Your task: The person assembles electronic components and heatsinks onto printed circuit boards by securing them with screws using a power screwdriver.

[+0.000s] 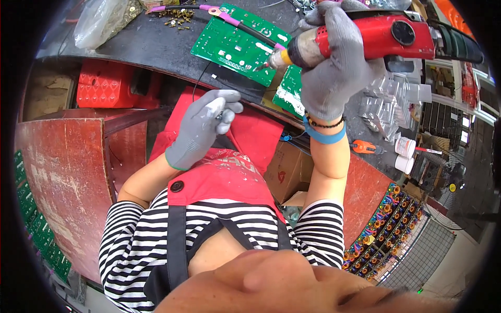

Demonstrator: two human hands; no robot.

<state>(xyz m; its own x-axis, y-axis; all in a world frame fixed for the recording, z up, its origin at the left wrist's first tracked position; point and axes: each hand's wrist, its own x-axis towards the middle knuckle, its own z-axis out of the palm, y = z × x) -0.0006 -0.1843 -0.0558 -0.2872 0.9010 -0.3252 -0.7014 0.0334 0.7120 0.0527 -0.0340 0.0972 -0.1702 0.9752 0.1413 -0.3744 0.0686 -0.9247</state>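
- Right hand (334, 62): clamped around the red power screwdriver (373, 39), probably to steer its bit (262, 66).
- Screwdriver: long axis crosswise through the grip; bit points left, slightly wearerward.
- Left of this grip: green circuit board (214, 41), lying flat, likely for access from above.
- Farther left, nearer the wearer: left hand (201, 125), fingers curled; whether they clamp anything cannot be told.

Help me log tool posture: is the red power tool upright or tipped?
Tipped: the red power tool lies sideways in the right hand, nose pointing left.
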